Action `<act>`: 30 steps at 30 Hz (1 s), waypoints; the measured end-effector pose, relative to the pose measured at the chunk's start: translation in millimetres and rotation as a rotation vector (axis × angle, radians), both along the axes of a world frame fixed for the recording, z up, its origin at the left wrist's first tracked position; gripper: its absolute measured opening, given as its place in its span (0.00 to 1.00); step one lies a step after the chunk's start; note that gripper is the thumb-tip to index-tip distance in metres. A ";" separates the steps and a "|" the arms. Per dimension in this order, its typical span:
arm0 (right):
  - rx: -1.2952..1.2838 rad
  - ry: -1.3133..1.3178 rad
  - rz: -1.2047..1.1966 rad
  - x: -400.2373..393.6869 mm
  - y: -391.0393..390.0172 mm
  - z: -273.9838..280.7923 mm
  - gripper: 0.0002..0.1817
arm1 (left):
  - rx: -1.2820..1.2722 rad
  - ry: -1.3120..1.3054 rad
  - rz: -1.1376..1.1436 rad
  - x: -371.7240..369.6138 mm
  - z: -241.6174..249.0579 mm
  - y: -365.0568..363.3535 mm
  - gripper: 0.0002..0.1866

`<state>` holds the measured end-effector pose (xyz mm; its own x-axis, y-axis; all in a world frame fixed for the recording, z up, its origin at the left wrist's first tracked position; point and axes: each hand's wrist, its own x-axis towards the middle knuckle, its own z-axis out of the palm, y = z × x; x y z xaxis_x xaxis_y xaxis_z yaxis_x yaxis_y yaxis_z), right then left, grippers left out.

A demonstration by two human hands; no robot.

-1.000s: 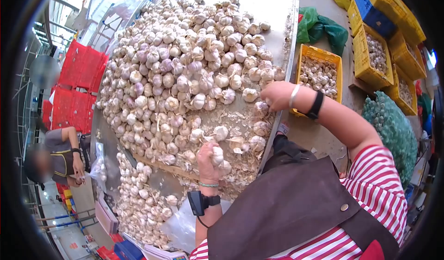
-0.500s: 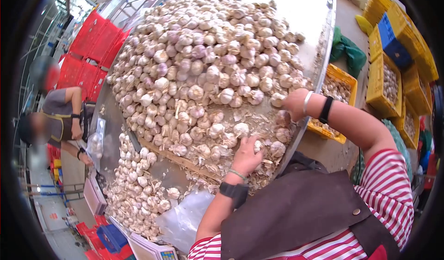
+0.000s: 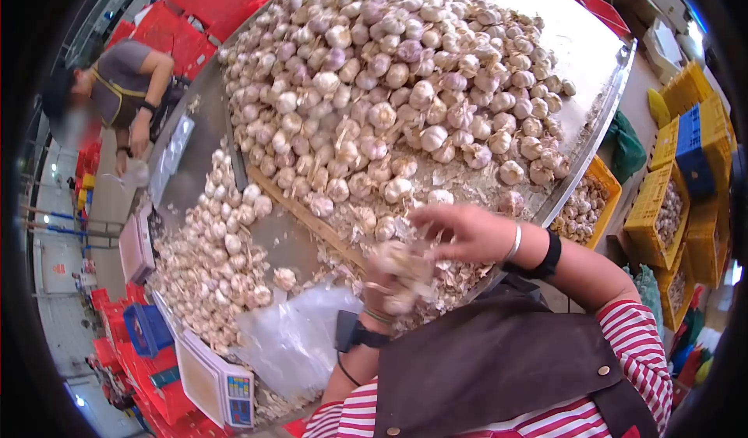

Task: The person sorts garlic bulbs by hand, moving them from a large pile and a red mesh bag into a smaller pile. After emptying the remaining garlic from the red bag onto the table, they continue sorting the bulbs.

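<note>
1. Garlic bulbs [image 3: 401, 270] sit bunched in the left hand [image 3: 393, 282] — blurred, raised just above the table's near edge [image 3: 545, 208].
2. Left fingers curl closed around them.
3. Right hand [image 3: 467, 231] hovers just beside, fingers spread, holding nothing.
4. Behind — the big garlic heap [image 3: 405, 87].

White-purple garlic [image 3: 405, 87]; yellow crates [image 3: 662, 212] (one blue); red-white striped sleeve [image 3: 631, 344].

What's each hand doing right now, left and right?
Left hand: closed on garlic bulbs, blurred by motion.
Right hand: open, fingers spread above the garlic, holding nothing visible.
</note>
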<state>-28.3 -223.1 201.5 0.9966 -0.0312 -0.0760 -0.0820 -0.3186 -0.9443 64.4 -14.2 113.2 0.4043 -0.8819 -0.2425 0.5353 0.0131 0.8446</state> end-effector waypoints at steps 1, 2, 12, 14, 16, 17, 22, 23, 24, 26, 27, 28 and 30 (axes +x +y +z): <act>0.005 -0.023 -0.023 2.3 -5.6 -8.2 0.30 | -0.093 0.590 0.200 8.1 0.0 14.0 0.32; -0.118 0.014 -0.032 4.3 -14.0 -10.3 0.28 | -0.315 0.775 0.163 26.5 -3.4 28.0 0.33; -0.826 0.290 0.070 36.8 -35.2 -64.1 0.23 | 0.417 -0.759 1.401 183.4 55.1 127.3 0.17; -0.864 0.349 0.147 44.8 -27.9 -71.6 0.23 | 0.486 -0.823 0.894 144.1 54.3 82.4 0.12; -0.869 0.359 0.168 49.1 -21.7 -78.1 0.22 | 0.439 -0.751 0.463 102.6 29.9 40.6 0.10; -0.877 0.370 0.172 50.1 -20.3 -80.3 0.21 | 0.442 -0.931 0.308 83.2 10.3 23.5 0.12; -0.692 0.474 0.090 48.3 -36.7 -48.7 0.22 | 0.610 -1.634 -0.001 43.4 -18.4 -28.7 0.22; -0.512 0.493 0.004 47.1 -42.9 -38.8 0.23 | 0.611 -1.627 0.002 46.1 -19.2 -30.0 0.22; -0.373 0.402 0.003 42.5 -56.8 -45.1 0.25 | 0.582 -1.546 0.014 51.1 -19.0 -29.9 0.20; 0.392 0.303 -0.078 37.6 -68.9 -46.3 0.25 | 0.553 -1.463 0.026 58.8 -17.7 -25.2 0.18; 0.753 0.258 -0.117 36.6 -72.2 -45.3 0.24 | 0.471 -1.063 0.076 62.7 -16.1 -20.6 0.16; 0.752 0.257 -0.112 40.0 -69.1 -37.1 0.24 | 0.383 -0.666 0.121 66.0 -14.1 -16.0 0.13; 1.150 0.163 -0.236 51.9 -57.4 -18.5 0.18 | 0.176 -0.203 0.233 68.0 -2.2 -1.9 0.13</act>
<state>23.6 -280.5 183.0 0.9513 -0.0435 -0.3053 -0.1708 0.7499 -0.6392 132.4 -16.1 111.0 0.6455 -0.7120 -0.2766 0.3564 -0.0396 0.9335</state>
